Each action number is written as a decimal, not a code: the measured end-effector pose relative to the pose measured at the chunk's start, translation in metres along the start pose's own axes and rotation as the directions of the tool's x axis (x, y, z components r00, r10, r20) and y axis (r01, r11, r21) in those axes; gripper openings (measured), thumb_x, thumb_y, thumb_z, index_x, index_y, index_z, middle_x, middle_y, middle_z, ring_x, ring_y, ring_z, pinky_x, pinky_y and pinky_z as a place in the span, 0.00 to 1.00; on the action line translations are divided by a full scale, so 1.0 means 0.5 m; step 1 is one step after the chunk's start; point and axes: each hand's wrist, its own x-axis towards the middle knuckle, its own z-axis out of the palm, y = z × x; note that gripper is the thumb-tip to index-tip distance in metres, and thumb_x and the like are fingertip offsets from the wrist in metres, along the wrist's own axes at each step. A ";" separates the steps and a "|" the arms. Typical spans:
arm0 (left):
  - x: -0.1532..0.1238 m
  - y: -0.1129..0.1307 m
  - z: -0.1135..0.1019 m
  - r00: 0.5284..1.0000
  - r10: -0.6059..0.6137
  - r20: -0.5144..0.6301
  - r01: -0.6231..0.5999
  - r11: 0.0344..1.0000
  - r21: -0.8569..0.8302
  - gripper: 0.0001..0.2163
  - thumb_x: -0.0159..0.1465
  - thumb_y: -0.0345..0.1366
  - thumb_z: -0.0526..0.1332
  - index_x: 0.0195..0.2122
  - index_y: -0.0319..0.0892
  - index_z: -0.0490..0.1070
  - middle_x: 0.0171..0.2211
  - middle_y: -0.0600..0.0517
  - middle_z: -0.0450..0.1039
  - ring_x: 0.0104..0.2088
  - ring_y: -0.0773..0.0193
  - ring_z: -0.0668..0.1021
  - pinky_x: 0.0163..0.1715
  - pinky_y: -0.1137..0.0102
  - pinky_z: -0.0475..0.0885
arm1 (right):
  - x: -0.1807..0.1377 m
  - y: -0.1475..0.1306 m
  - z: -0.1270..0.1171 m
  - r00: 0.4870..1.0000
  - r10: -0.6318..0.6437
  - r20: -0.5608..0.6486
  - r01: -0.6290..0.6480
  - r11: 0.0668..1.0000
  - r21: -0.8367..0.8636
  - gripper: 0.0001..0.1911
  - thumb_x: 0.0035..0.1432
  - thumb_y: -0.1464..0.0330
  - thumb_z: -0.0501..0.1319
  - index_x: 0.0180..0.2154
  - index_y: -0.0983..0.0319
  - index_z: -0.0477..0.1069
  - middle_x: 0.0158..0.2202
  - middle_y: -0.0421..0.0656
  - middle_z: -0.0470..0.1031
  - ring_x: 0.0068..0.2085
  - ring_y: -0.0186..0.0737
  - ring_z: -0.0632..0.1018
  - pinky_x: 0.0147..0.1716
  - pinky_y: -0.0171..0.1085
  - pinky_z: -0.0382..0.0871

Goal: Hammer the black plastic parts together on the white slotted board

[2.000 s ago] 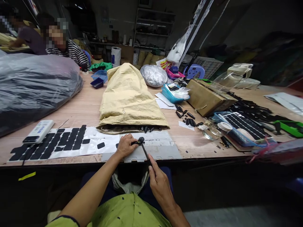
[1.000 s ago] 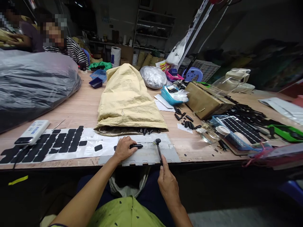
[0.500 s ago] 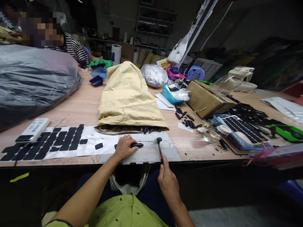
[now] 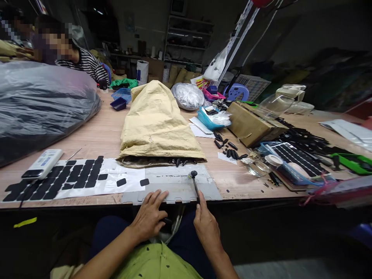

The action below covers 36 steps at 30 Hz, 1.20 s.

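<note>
My left hand (image 4: 149,217) is at the table's front edge, its fingers apart and open. A small black piece (image 4: 167,221) shows just beyond its thumb, above a white sack (image 4: 176,224) at my lap; it looks loose from the hand. My right hand (image 4: 207,223) is closed round the handle of a small hammer (image 4: 194,182), whose dark head rests on or just over a grey plate (image 4: 174,186) on the table. Behind the plate lies a tan sack (image 4: 157,131), its mouth towards me, with black pieces (image 4: 178,162) showing in it.
Black rounded stickers (image 4: 90,172) on white sheets and a white device (image 4: 43,164) lie left. To the right are several loose black parts (image 4: 229,149), a cardboard box (image 4: 252,124) and a clear jar (image 4: 258,166). A large plastic bag (image 4: 43,104) and a person in stripes (image 4: 90,62) are far left.
My left hand has drawn back from the plate to the table edge and opened, and the black piece has left the plate with it. The right hand with the hammer stays nearly in place.
</note>
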 end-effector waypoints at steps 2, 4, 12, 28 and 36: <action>-0.004 -0.003 0.019 1.000 0.003 -0.013 -0.003 0.999 0.044 0.08 0.54 0.32 0.69 0.36 0.45 0.77 0.71 0.52 0.43 0.68 0.42 0.52 0.64 0.46 0.50 | 0.000 0.001 0.002 1.000 0.009 0.006 -0.009 1.000 -0.004 0.29 0.68 0.65 0.43 0.68 0.57 0.52 0.43 0.50 0.80 0.37 0.45 0.82 0.31 0.36 0.69; -0.007 -0.004 0.029 1.000 0.010 -0.022 -0.008 0.998 0.068 0.07 0.55 0.31 0.68 0.36 0.45 0.76 0.71 0.52 0.42 0.68 0.43 0.51 0.64 0.46 0.50 | 0.001 0.002 0.002 1.000 0.018 0.014 -0.018 1.000 -0.005 0.29 0.68 0.65 0.42 0.68 0.56 0.51 0.43 0.50 0.80 0.37 0.46 0.82 0.31 0.37 0.70; 0.055 0.035 -0.025 0.981 -0.135 -0.139 0.129 0.990 -0.048 0.06 0.58 0.36 0.66 0.37 0.48 0.77 0.54 0.47 0.70 0.54 0.47 0.69 0.54 0.51 0.63 | 0.000 0.004 0.001 1.000 0.014 0.019 -0.015 1.000 0.022 0.29 0.68 0.64 0.43 0.68 0.57 0.51 0.41 0.49 0.80 0.36 0.44 0.82 0.29 0.35 0.70; 0.414 -0.011 -0.058 0.852 -0.479 -0.210 0.504 0.859 0.086 0.09 0.62 0.38 0.61 0.38 0.38 0.75 0.42 0.42 0.74 0.45 0.50 0.73 0.40 0.61 0.67 | -0.002 0.015 0.018 0.999 -0.032 -0.040 0.035 0.996 0.083 0.28 0.68 0.68 0.43 0.68 0.56 0.52 0.54 0.45 0.76 0.45 0.43 0.81 0.35 0.35 0.74; 0.286 -0.022 -0.093 0.918 -0.362 -0.164 0.381 0.919 0.103 0.06 0.58 0.36 0.63 0.35 0.43 0.74 0.36 0.49 0.73 0.40 0.56 0.73 0.38 0.65 0.65 | -0.002 0.007 0.012 1.000 -0.008 -0.025 0.011 0.992 0.126 0.28 0.68 0.67 0.44 0.68 0.55 0.52 0.56 0.45 0.74 0.46 0.44 0.81 0.37 0.36 0.74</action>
